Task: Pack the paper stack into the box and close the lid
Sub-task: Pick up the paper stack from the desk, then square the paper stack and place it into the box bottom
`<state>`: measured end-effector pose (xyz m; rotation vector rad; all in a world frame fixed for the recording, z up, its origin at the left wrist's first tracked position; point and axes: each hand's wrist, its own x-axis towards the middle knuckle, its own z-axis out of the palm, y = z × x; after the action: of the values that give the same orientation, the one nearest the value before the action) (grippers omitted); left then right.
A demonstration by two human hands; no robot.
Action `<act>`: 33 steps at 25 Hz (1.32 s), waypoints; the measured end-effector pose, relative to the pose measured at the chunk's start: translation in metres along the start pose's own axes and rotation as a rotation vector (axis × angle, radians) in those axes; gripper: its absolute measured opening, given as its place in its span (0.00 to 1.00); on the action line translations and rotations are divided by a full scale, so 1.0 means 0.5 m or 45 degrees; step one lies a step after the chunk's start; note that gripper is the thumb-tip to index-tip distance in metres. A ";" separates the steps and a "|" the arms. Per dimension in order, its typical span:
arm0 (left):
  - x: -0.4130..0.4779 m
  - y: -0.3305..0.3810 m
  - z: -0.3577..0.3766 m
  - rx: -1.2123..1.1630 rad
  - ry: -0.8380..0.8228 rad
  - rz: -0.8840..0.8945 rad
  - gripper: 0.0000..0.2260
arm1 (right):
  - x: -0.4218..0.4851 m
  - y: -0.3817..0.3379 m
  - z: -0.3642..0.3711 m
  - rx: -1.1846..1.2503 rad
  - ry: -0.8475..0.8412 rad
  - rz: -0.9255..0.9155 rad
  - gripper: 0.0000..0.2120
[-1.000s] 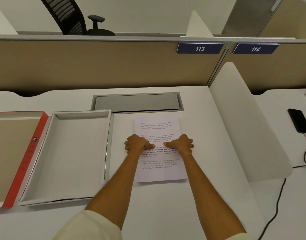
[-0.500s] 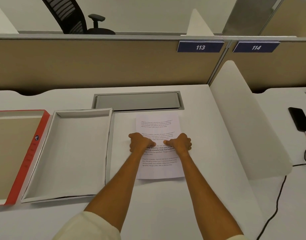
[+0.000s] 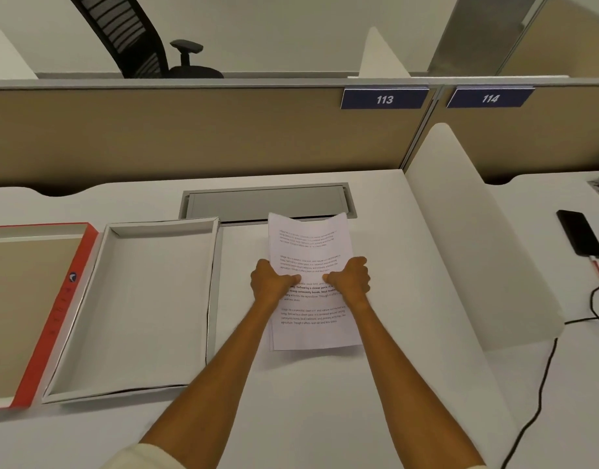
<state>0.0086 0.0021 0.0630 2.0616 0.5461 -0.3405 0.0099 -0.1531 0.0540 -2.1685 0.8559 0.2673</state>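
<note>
The printed paper stack [image 3: 308, 245] is held just above the white desk, its far edge bowed upward. My left hand [image 3: 269, 282] grips its left edge and my right hand [image 3: 350, 279] grips its right edge, thumbs on top. The open white box [image 3: 88, 374] lies empty on the desk to the left of the stack. Its lid [image 3: 64, 299], red outside and brown inside, lies upside down at the far left, partly cut off by the frame.
A grey cable hatch [image 3: 267, 201] is set into the desk behind the paper. A white curved divider [image 3: 460, 248] stands on the right. Beyond it lie a black phone [image 3: 579, 236] and black cable [image 3: 542, 384]. A beige partition [image 3: 189, 130] closes the back.
Both hands have closed on the stack's sides and lifted it off the desk, so its far edge now bows up over the hatch's front rim.
</note>
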 end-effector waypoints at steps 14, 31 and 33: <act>-0.152 0.050 -0.034 -0.802 0.248 0.645 0.23 | -0.114 0.010 -0.101 1.023 0.183 -0.665 0.28; -0.121 -0.013 -0.019 -0.759 0.159 0.615 0.26 | -0.112 0.074 -0.069 0.972 0.119 -0.638 0.29; -0.113 -0.021 -0.020 -0.753 0.143 0.616 0.28 | -0.110 0.076 -0.072 0.945 0.123 -0.636 0.32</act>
<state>-0.0450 0.0017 0.0857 1.5684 0.1645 0.2068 -0.0591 -0.1706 0.0803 -1.6147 0.3452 -0.3600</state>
